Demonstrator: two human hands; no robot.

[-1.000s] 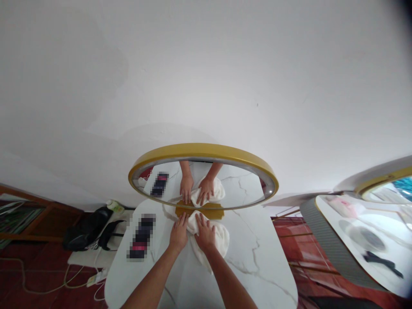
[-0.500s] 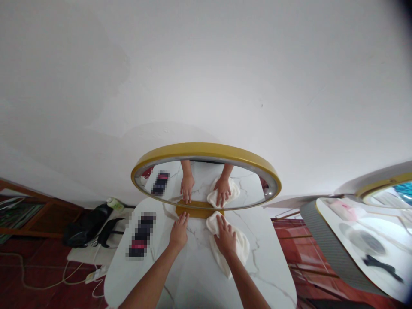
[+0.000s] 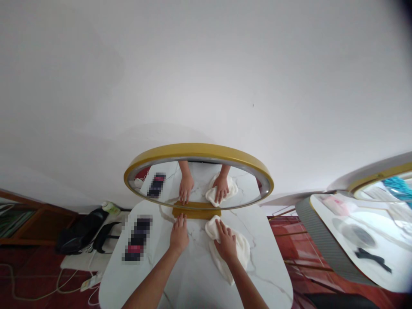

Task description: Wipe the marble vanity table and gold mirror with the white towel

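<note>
My left hand (image 3: 179, 235) lies flat on the white marbled tabletop (image 3: 193, 279), fingers outstretched. Its fingertips reach the front edge of the gold base (image 3: 195, 212) of a round mirror. On a crumpled white cloth (image 3: 243, 251) rests my right hand (image 3: 227, 243), palm down with fingers spread. The cloth lies right of the base, its far end close to the base's right corner. Above stands the gold-rimmed mirror (image 3: 199, 150), tilted in view, reflecting both hands and the cloth.
A pixelated dark item with a pink band (image 3: 137, 240) lies on the table's left side. To the right stands a second table (image 3: 354, 262) with a black bow-like item (image 3: 373, 259) and a pink packet (image 3: 339, 204). A black bag (image 3: 80, 231) and a power strip (image 3: 92, 281) are at left.
The whole view has shifted slightly, so the mirror and both tables appear farther left. My right hand and the cloth have slid a little toward me. My left hand stays at the base.
</note>
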